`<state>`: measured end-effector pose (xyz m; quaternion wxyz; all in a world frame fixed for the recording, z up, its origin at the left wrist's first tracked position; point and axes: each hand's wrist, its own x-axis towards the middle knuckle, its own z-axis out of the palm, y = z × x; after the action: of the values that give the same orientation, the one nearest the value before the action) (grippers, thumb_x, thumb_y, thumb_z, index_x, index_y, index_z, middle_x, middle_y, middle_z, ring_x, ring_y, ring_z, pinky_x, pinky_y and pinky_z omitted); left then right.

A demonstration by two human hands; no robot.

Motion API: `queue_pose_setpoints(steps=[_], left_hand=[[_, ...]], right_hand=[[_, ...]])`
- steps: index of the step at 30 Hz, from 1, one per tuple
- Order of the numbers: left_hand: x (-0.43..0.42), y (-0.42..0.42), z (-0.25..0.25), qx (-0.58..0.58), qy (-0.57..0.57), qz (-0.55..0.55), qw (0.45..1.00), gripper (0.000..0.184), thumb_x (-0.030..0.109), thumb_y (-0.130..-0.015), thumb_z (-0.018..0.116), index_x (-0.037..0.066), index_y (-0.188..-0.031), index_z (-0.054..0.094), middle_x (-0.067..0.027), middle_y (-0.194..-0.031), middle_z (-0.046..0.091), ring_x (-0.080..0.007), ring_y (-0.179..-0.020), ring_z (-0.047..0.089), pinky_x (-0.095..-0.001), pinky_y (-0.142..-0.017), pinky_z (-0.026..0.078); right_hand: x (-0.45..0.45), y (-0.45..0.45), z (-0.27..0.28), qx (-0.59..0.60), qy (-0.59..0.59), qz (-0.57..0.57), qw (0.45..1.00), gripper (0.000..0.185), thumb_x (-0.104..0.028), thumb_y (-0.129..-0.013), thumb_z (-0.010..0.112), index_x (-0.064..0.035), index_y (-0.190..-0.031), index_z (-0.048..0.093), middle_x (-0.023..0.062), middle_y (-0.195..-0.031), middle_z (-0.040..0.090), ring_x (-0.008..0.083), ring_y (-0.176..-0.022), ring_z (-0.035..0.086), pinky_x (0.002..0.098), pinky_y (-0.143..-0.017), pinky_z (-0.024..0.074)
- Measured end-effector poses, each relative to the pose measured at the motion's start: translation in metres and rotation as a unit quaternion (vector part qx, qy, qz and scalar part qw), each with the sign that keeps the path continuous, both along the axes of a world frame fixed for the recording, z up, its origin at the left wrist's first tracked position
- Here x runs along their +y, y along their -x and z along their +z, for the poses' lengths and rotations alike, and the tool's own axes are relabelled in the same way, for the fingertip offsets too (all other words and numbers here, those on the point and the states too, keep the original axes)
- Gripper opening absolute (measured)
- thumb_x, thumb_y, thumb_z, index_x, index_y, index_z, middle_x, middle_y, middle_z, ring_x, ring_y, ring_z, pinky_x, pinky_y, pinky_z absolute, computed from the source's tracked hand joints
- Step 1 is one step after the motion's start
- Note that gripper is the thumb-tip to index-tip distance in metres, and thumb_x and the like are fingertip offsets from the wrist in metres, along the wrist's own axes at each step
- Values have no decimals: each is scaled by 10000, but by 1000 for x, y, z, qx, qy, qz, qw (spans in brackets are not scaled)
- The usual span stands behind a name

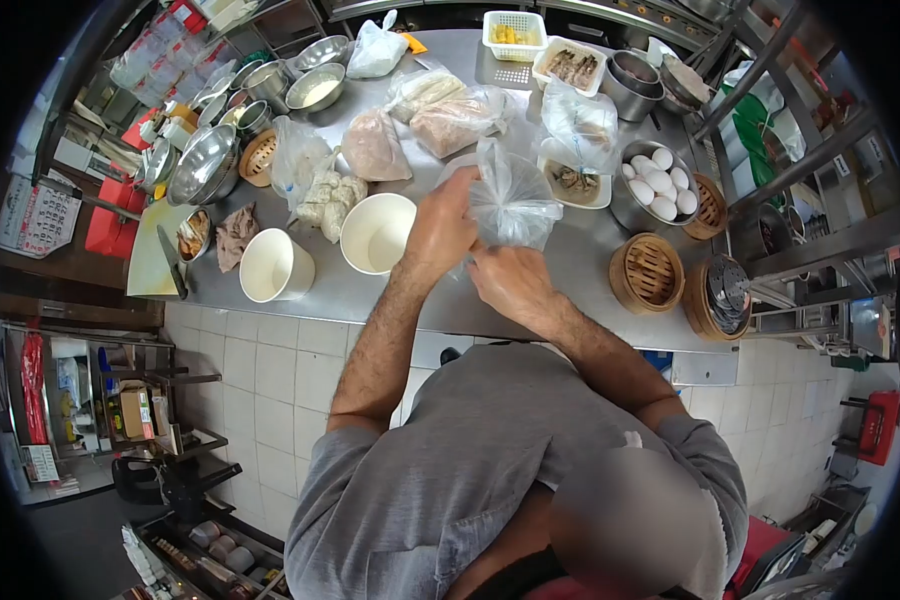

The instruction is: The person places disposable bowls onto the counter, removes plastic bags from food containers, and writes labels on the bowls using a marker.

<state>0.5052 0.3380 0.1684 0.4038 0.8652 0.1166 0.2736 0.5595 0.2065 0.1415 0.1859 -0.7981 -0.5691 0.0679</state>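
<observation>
A clear plastic bag (515, 205), gathered at its top, rests on the steel table (590, 290) in front of me. My left hand (442, 225) is closed on the bag's left side, fingers pinching the plastic. Just below it, my right hand (513, 285) has its fingers closed on the bag's near edge. What lies inside the bag is hard to make out. Beside my left hand stands an empty white tub (378, 235), and a second white tub (275, 266) is further left.
Bags of pinkish food (374, 146) lie behind the tubs. To the right are a bowl of eggs (660, 183) and bamboo steamers (647, 273). At the far left, a knife (171, 260) rests by a cutting board (155, 245). Metal bowls (205, 165) stand at the back left.
</observation>
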Motion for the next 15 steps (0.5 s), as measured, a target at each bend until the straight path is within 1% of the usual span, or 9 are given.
queue_pose_setpoints(steps=[1, 3, 4, 6, 9, 11, 12, 14, 15], left_hand=[[-1, 2, 2, 25, -1, 12, 1000, 492, -109, -663, 500, 61, -1124, 507, -166, -788, 553, -315, -675, 550, -404, -613, 444], [-1, 3, 0, 50, 2, 22, 998, 501, -110, -662, 501, 68, -1131, 507, -161, -790, 555, -309, -671, 551, -397, -608, 445], [1, 2, -3, 37, -9, 35, 999, 505, -111, -662, 502, 68, -1134, 506, -164, -795, 559, -308, -675, 554, -396, -610, 447], [5, 0, -6, 24, -18, 48, 998, 509, -112, -662, 504, 69, -1138, 505, -166, -801, 562, -307, -678, 557, -395, -611, 449], [13, -5, -7, -14, -28, 49, 998, 506, -119, -666, 500, 73, -1134, 508, -171, -843, 562, -305, -707, 570, -398, -623, 454], [25, -8, -12, -53, -76, 76, 993, 467, -102, -691, 527, 78, -1122, 516, -167, -894, 555, -329, -751, 571, -413, -646, 461], [31, -11, -12, -53, -75, 73, 993, 467, -102, -691, 527, 78, -1122, 516, -167, -894, 555, -329, -751, 571, -413, -646, 461], [43, -17, -13, -43, -158, 99, 982, 412, -76, -724, 554, 81, -1104, 527, -160, -929, 552, -359, -805, 564, -426, -674, 468], [54, -22, -18, -55, -174, 93, 979, 354, -21, -749, 601, 83, -1082, 540, -150, -914, 552, -377, -820, 551, -438, -685, 465]], right_hand=[[-3, 0, 1, 3, 2, -3, 1000, 250, -167, -827, 564, -40, -1041, 547, 125, -696, 624, 337, -602, 614, 453, -533, 483], [-10, -1, 7, -13, -80, -11, 997, 173, -172, -837, 562, -67, -974, 545, 108, -702, 622, 323, -616, 615, 436, -517, 476], [-13, -3, 5, -11, -74, -11, 997, 173, -172, -837, 562, -67, -974, 545, 108, -702, 622, 323, -616, 615, 436, -517, 476], [-16, -7, 1, -34, -71, -16, 997, 117, -188, -855, 556, -79, -894, 538, 99, -684, 610, 314, -601, 608, 426, -490, 464], [-21, -10, 4, -35, -66, -27, 997, 142, -216, -873, 542, -77, -841, 532, 94, -663, 594, 309, -579, 596, 417, -465, 449], [-28, -18, 4, -33, -55, -39, 997, 159, -230, -880, 532, -78, -834, 534, 93, -662, 591, 309, -576, 591, 417, -467, 447], [-31, -22, 4, -32, -45, -47, 997, 178, -245, -886, 523, -78, -827, 537, 92, -661, 589, 309, -572, 587, 417, -470, 445], [-39, -24, 7, -37, -32, -43, 998, 176, -242, -887, 516, -80, -825, 540, 92, -670, 592, 309, -585, 589, 421, -488, 449], [-42, -26, 7, -41, -20, -37, 998, 174, -240, -888, 509, -83, -822, 544, 91, -678, 595, 310, -597, 592, 426, -506, 453]])
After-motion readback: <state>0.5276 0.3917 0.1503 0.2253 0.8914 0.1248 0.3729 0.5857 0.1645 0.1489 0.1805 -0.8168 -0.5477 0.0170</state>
